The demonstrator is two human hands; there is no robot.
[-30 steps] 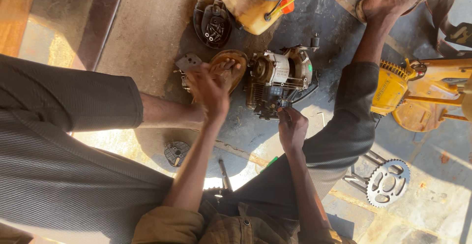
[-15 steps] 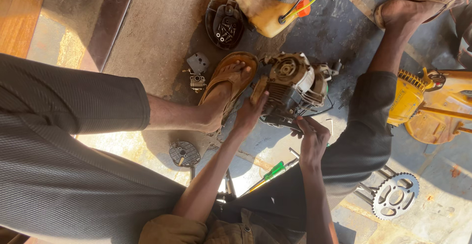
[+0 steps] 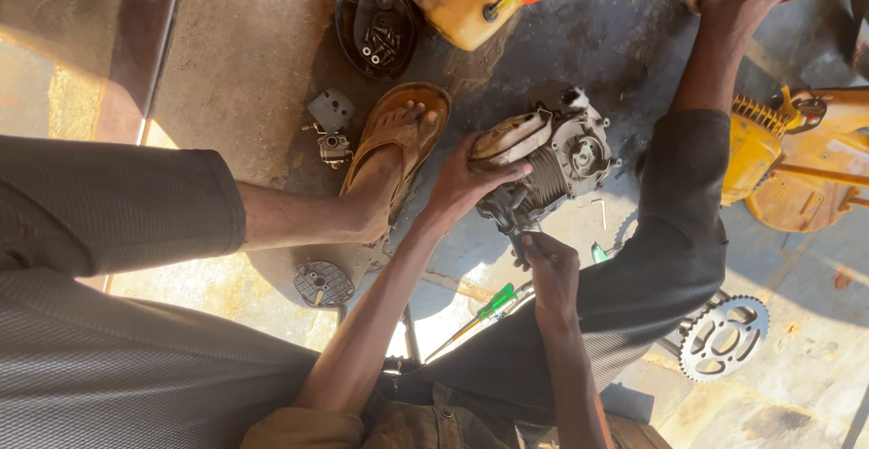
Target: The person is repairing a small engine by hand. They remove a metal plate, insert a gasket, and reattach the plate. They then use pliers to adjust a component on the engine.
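1. Since a moment ago, our left hand [image 3: 466, 182] has shifted onto the small engine [image 3: 548, 155], now clasping its cover;
2. engine sits on the floor beside our sandalled foot [image 3: 394, 155];
3. our right hand [image 3: 550, 268] grips a tool below it.

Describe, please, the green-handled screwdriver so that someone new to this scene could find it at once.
Start at the small engine on the oily floor, steadied by the left hand. Below it the right hand grips a tool at the engine's underside. Just left of that wrist, on the floor between the forearms, lies the screwdriver: its bright green handle is the only green thing among grey and yellow parts.
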